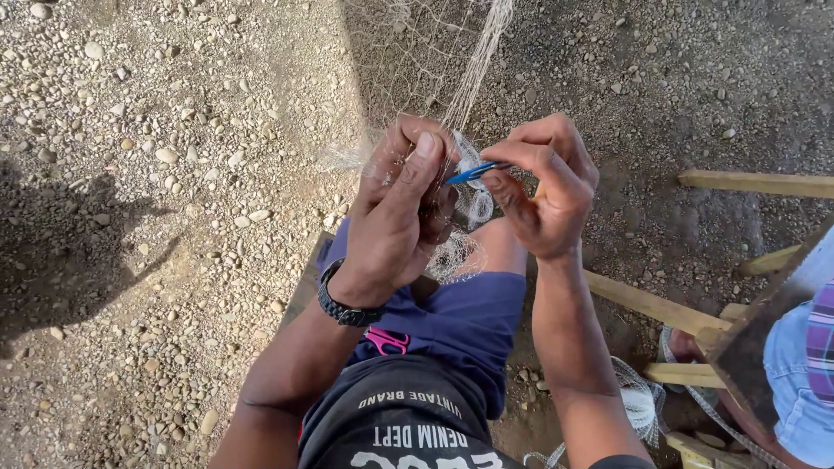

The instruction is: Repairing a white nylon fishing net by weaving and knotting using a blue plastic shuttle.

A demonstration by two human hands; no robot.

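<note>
My left hand (401,204), with a black watch on the wrist, grips a bunch of thin white fishing net (473,78) that stretches upward away from me. My right hand (543,187) pinches a small blue netting needle (473,172) between thumb and fingers, its tip pointing into the net held by the left hand. Both hands are close together above my knees, which are in blue shorts (460,321). More net hangs bunched below the hands.
Pink-handled scissors (387,340) lie on my lap. Gravel ground (156,174) surrounds me. Wooden bars (756,182) of a frame stand at the right, beside another person's leg in light denim (795,382). More net (638,404) lies at the lower right.
</note>
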